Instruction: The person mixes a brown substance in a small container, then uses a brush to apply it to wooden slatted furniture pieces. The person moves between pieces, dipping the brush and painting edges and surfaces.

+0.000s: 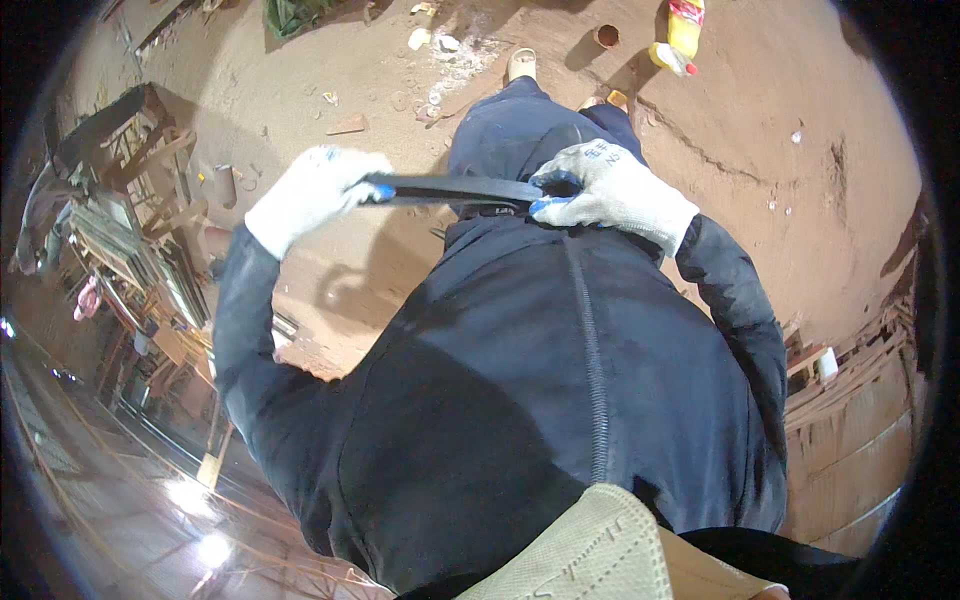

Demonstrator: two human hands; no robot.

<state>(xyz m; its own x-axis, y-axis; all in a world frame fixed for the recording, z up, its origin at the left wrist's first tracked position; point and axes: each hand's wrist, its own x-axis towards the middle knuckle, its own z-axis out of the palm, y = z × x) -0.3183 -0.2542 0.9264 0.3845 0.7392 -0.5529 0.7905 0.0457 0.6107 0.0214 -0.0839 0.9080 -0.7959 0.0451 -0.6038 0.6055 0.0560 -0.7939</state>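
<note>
A dark, flat strap (455, 187), which looks like a belt, is stretched sideways in front of my waist. My left hand (318, 195), in a white knitted glove with blue fingertips, is closed around its left end, out past my hip. At the front of my waist, my right hand (618, 195) in a matching glove pinches the strap's other end between thumb and fingers. A second dark band shows just under the strap, partly hidden by it. Below my hands are my dark jacket (480, 360) and blue trousers (500, 130).
Brown, dusty ground (780, 130) surrounds me. Ahead lie a yellow bottle (685, 30) with a red cap and a short rusty tube (606, 37). A wood scrap (348, 124) lies ahead to the left. Stacked boards (125, 245) stand at left, more timber (850, 375) at right.
</note>
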